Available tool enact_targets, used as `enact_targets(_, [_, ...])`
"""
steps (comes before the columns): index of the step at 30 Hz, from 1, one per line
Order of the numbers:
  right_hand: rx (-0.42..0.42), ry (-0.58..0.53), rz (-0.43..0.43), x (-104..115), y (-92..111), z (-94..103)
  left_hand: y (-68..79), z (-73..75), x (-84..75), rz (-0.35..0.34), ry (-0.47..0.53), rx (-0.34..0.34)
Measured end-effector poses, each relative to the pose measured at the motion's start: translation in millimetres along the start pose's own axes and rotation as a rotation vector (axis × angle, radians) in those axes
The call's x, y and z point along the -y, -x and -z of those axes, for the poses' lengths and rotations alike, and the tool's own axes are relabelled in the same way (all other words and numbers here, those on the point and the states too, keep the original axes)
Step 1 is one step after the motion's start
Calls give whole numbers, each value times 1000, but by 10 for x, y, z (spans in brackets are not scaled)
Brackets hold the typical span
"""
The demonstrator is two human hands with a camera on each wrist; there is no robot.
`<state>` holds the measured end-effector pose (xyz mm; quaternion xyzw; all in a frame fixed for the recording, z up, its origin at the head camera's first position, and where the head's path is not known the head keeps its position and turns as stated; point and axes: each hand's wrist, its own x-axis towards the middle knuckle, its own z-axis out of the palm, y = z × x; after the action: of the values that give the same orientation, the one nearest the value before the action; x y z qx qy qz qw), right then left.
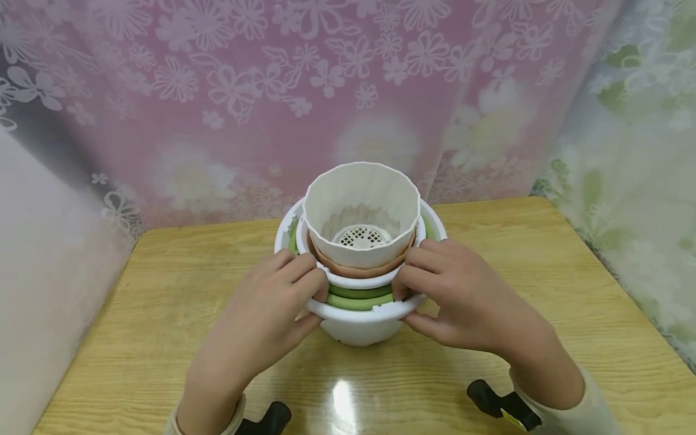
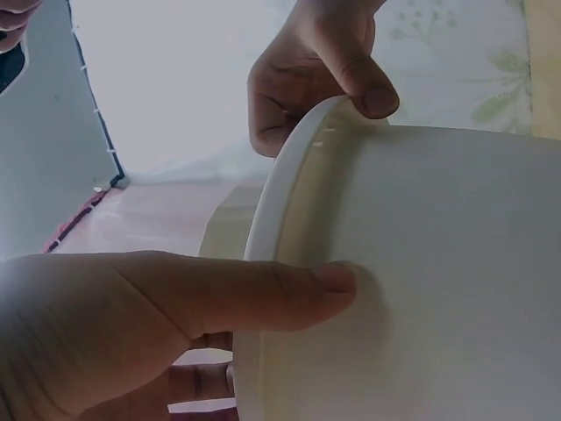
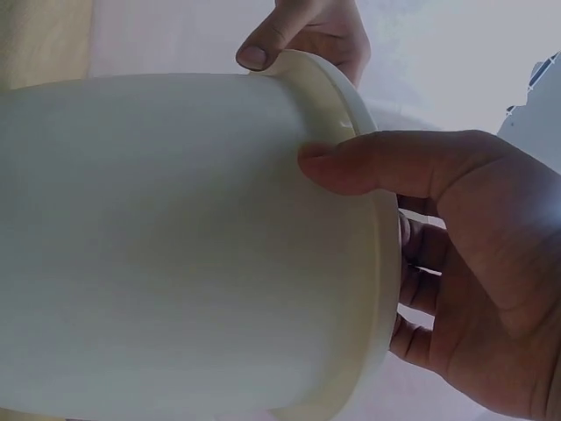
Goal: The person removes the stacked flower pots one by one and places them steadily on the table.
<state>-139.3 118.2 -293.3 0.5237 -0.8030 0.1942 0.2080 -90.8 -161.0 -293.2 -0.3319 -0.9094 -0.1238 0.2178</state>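
I've got my left hand and right hand both gripping the outer white pot by its rim—thumbs outside, fingers inside—towards the table's far side, so I'd want even pressure, lest the nested cream pot tip.

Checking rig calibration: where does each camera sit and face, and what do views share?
Head: worn on the head, faces forward and down at the nested pots on the wooden table; left hand, right hand and sleeve cuffs show.
Left wrist: on that wrist, faces the outside of the outer pot; left hand near, right hand beyond.
Right wrist: on that wrist, faces that pot from the other side; right hand near, left hand beyond.
Shared: both wrist views show the outer pot and both hands.
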Motion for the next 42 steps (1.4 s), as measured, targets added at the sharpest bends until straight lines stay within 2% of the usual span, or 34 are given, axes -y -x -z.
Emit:
enact_targets(6, [28,-34,17,61,24,30,44,34,-25,-17,3,30])
enact_targets(9, [-13,-71,64,63,23,48,61,37,-27,-16,10,34])
enact_targets(11, [-88,-105,109,57,7,61,71,34,-24,-18,20,34])
enact_targets(14, [-275,-141,163,46,-44,56,84,26,-17,-21,31,30])
enact_targets(17, [-474,-147,164,49,-105,16,94,17,-8,-22,42,27])
enact_targets(20, [-569,-127,156,44,-155,-18,100,6,0,-26,47,23])
enact_targets(22, [-543,-102,155,29,-185,-10,99,1,7,-27,48,24])
enact_targets(28, [-328,-28,220,-73,-309,73,94,3,16,-23,57,39])
enact_targets(33, [-214,56,264,-153,-344,112,69,16,5,-21,58,48])
enact_targets(37, [-188,101,256,-164,-331,145,50,28,-1,-23,58,58])
enact_targets(42, [-211,151,228,-112,-330,182,34,42,7,-31,70,60])
